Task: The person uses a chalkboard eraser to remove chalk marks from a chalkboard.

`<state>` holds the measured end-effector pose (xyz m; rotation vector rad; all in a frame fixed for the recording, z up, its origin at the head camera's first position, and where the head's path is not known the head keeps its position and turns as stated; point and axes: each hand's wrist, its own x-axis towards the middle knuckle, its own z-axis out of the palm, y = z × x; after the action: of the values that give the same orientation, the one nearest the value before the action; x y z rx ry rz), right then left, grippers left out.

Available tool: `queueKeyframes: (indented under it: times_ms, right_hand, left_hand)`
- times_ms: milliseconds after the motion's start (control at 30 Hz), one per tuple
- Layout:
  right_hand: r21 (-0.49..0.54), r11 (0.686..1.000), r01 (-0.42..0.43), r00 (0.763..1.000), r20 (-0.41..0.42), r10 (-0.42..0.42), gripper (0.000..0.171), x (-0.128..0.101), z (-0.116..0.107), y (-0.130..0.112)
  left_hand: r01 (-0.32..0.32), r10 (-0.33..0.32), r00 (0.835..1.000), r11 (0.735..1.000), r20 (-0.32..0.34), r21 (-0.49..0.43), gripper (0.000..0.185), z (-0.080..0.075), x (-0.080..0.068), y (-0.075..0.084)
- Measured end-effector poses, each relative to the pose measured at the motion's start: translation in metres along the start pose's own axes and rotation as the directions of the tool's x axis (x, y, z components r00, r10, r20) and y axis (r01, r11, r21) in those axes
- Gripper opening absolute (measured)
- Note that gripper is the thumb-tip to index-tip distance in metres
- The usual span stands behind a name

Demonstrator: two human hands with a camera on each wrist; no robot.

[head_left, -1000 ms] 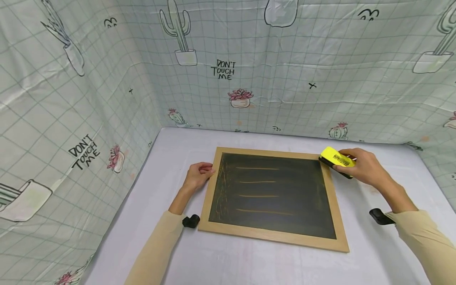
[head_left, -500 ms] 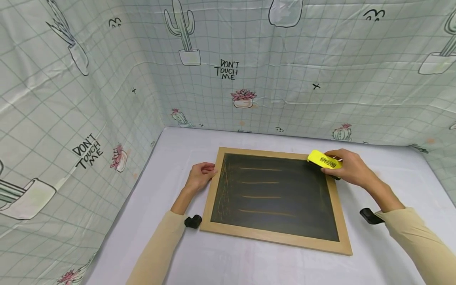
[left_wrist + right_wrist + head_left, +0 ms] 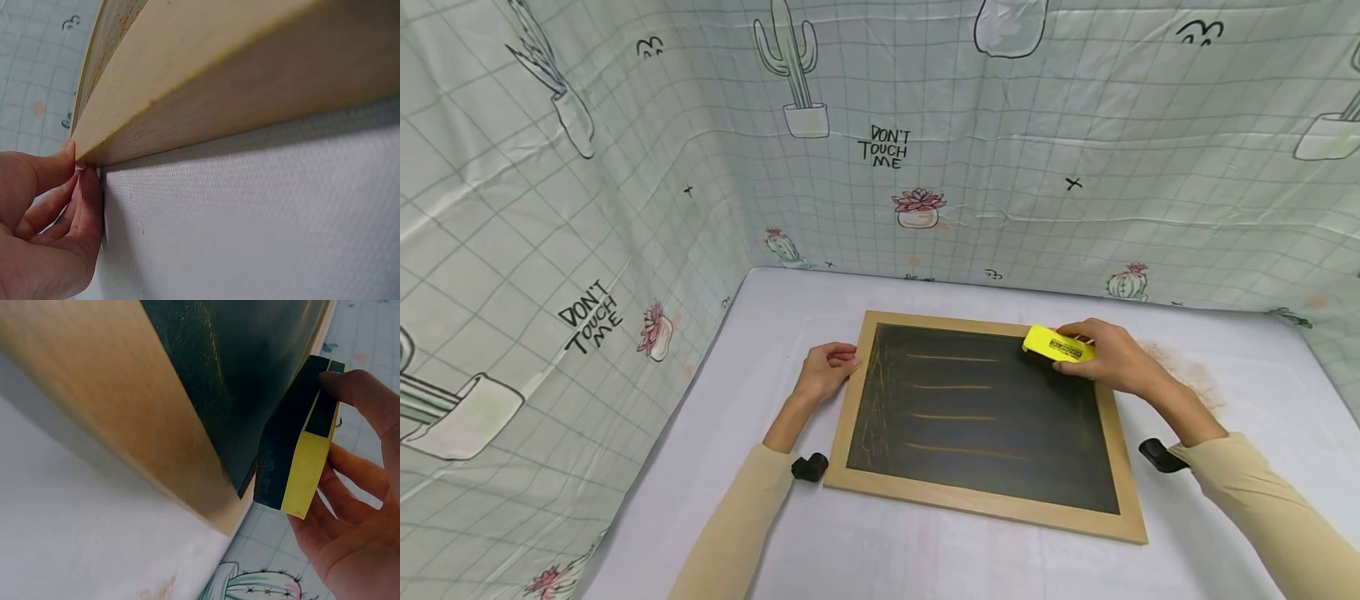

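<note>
A small chalkboard (image 3: 977, 417) in a light wooden frame lies on the white surface. Several orange chalk lines cross its middle, and scribbles run down its left side. My left hand (image 3: 824, 372) pinches the left edge of the frame (image 3: 125, 134), thumb at the upper edge and fingers against the side. My right hand (image 3: 1112, 354) grips a yellow and black board eraser (image 3: 1058, 344) between thumb and fingers. The eraser is over the upper right of the board, its black underside facing the dark panel. In the right wrist view the eraser (image 3: 294, 447) shows close over the board's corner.
A patterned cloth (image 3: 985, 150) with cactus drawings hangs behind and to the left. Orange chalk dust (image 3: 1195, 379) marks the white surface (image 3: 947, 550) right of the board. A black wrist device (image 3: 808, 467) sits by each sleeve.
My right hand has carried the eraser leftward from the board's top right corner onto the dark panel. The left hand stays on the frame. The head view has shifted slightly.
</note>
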<state>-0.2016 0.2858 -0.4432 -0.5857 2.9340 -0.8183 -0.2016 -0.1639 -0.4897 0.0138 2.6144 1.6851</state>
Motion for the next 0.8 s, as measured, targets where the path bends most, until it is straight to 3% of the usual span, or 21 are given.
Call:
queueKeyframes:
  times_ms: [267,567,800]
  right_hand:
    - [0.005,0.998,0.058,0.998,0.026,-0.058,0.06,0.007,0.009,-0.007]
    - [0.004,0.99,0.143,0.988,0.064,-0.143,0.058,0.015,0.018,-0.012]
    - [0.001,0.988,0.156,0.981,0.114,-0.155,0.06,0.019,0.022,-0.015]
  left_hand:
    - [0.06,-0.06,0.998,0.998,-0.006,0.033,0.026,0.003,0.002,0.001]
    - [0.059,-0.058,0.998,0.997,-0.015,0.048,0.026,0.003,0.002,0.002]
    - [0.064,-0.064,0.998,0.997,-0.012,0.042,0.026,0.002,0.002,0.003]
